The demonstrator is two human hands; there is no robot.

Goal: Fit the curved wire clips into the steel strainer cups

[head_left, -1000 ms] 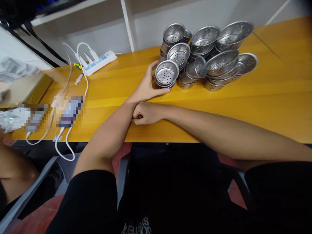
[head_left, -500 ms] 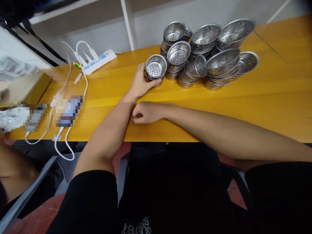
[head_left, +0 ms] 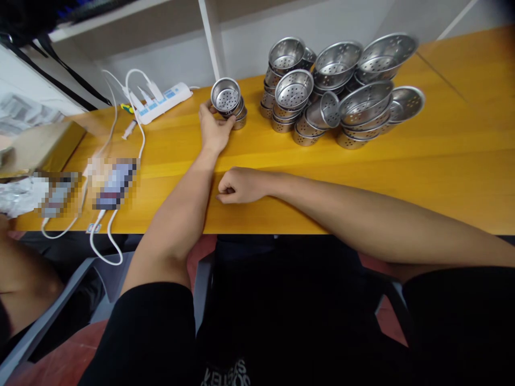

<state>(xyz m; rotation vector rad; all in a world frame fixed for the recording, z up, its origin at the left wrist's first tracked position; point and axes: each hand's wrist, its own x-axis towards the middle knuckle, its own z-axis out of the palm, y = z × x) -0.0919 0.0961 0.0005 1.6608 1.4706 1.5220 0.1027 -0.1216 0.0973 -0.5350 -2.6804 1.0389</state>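
Note:
My left hand (head_left: 216, 128) is wrapped round a small stack of perforated metal cups (head_left: 226, 96), its thumb on the right side and fingers on the left. The stack leans a little, with its lowest cup (head_left: 240, 120) showing at the right. My right hand (head_left: 241, 185) rests as a loose fist on the wooden table (head_left: 438, 161), nearer the front edge, with nothing visible in it. To the right of the held stack stand several more stacks of perforated cups (head_left: 293, 90); one cup (head_left: 330, 110) among them lies tilted on its side.
A white power strip (head_left: 166, 102) with plugs and cables lies at the back left. Nearer are two blurred phones (head_left: 116, 185) on charging cables, a cardboard box (head_left: 44, 145) and clear plastic (head_left: 24, 194). Another person's arm (head_left: 28, 268) shows at the left edge. A shelf divider (head_left: 209, 40) rises behind.
My left hand has moved left and slightly back with the cup stack, away from the other stacks. My right hand has stayed in place.

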